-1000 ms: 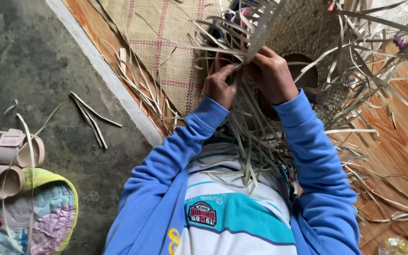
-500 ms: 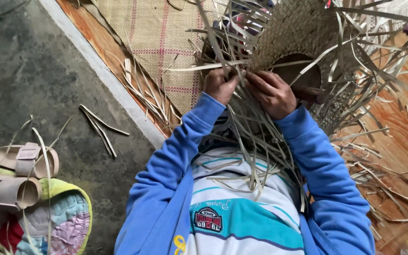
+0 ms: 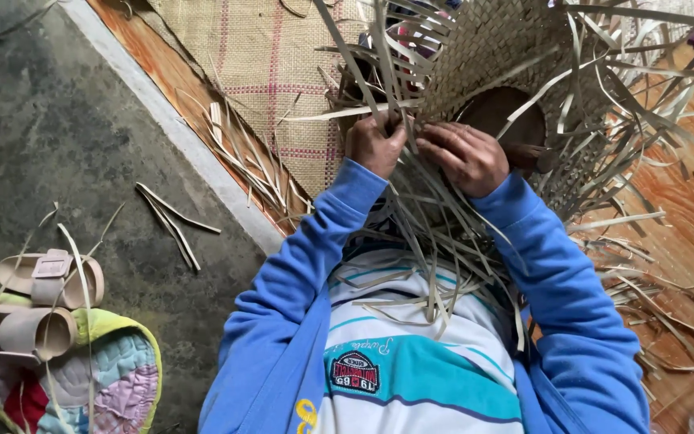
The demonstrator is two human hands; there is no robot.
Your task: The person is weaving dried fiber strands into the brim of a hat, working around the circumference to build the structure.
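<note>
A half-woven piece of pale dried leaf strips (image 3: 491, 48) sits in front of me, with many loose strip ends (image 3: 435, 241) hanging down over my chest. My left hand (image 3: 375, 143) is closed on a few of these strips at the weave's near edge. My right hand (image 3: 466, 157) lies beside it, fingers curled over other strips and pressing them against the weave. Both arms wear blue sleeves. A dark round object (image 3: 501, 116) shows under the weave just beyond my right hand.
A woven checked mat (image 3: 259, 72) lies on the orange wooden floor (image 3: 684, 225). Loose strips (image 3: 172, 215) lie on the grey concrete at left. A pair of beige sandals (image 3: 38, 301) rests on a colourful quilted cushion (image 3: 90, 378) at bottom left.
The view has shifted slightly, so the sandals and cushion sit lower left. My hands stay on the strips, with small finger movements along the weave's edge.
</note>
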